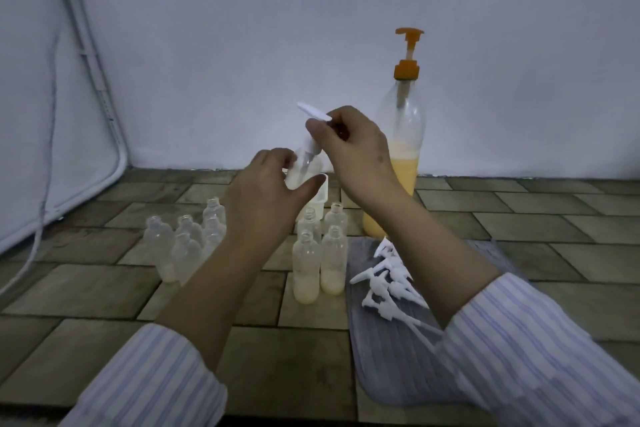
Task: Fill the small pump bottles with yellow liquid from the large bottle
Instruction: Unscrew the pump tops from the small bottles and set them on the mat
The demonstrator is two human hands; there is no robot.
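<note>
The large bottle stood upright on the tiled floor, behind my right hand. My left hand gripped a small bottle, tilted; right fingers pinched the pump head, its stem running down into the neck.

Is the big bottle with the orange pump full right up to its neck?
No, the large bottle holds yellow liquid only in its lower part, and the clear upper part below the orange pump is empty.
</note>
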